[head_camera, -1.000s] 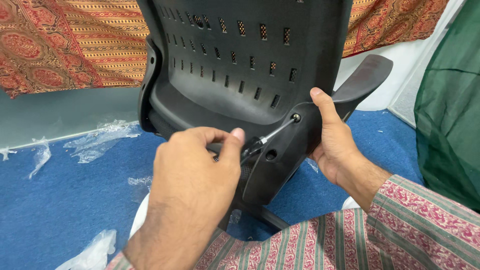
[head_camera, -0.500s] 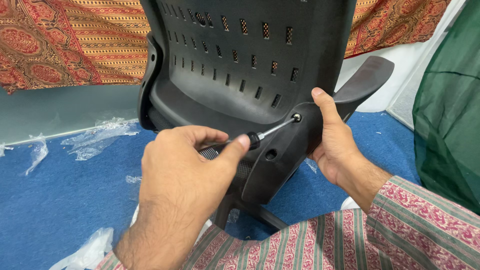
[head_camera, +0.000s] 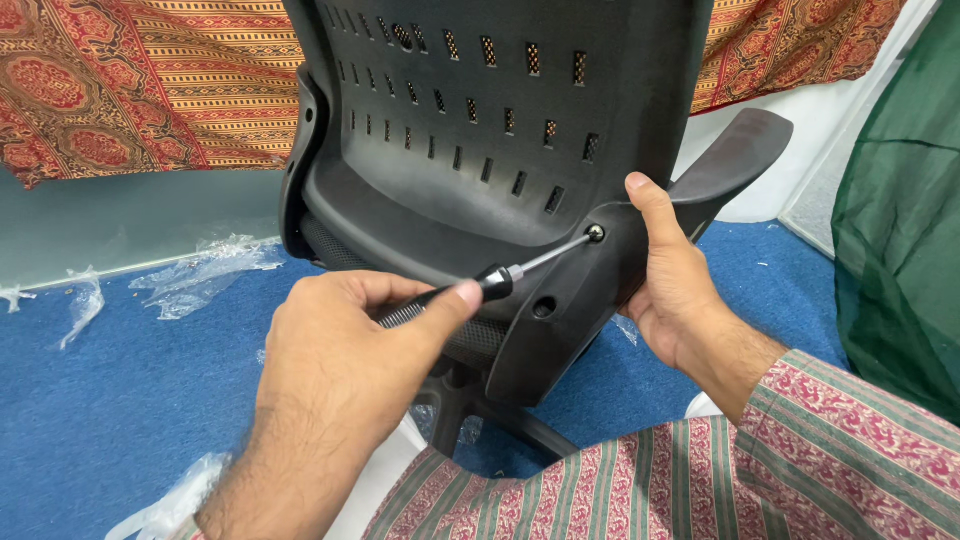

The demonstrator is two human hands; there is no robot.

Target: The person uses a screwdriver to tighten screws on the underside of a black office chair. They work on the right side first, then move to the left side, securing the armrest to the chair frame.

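Screwdriver (head_camera: pixel 480 288) in left hand (head_camera: pixel 340 370); right hand (head_camera: pixel 672 275) braces chair back (head_camera: pixel 470 150).

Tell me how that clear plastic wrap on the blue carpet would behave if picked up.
The plastic wrap looks thin and crumpled, so it is probably floppy and very light. Its glossy sheen suggests a slippery surface. Lying loose on the carpet, it would likely slide or flutter rather than roll.

Office-type room, part-furnished

Blue carpet floor (head_camera: pixel 120 400), pale glass partition (head_camera: pixel 130 220) hung with patterned red cloth (head_camera: pixel 150 90); black office chair (head_camera: pixel 480 150) under assembly, clear plastic wrapping scraps (head_camera: pixel 200 275) strewn on the carpet.
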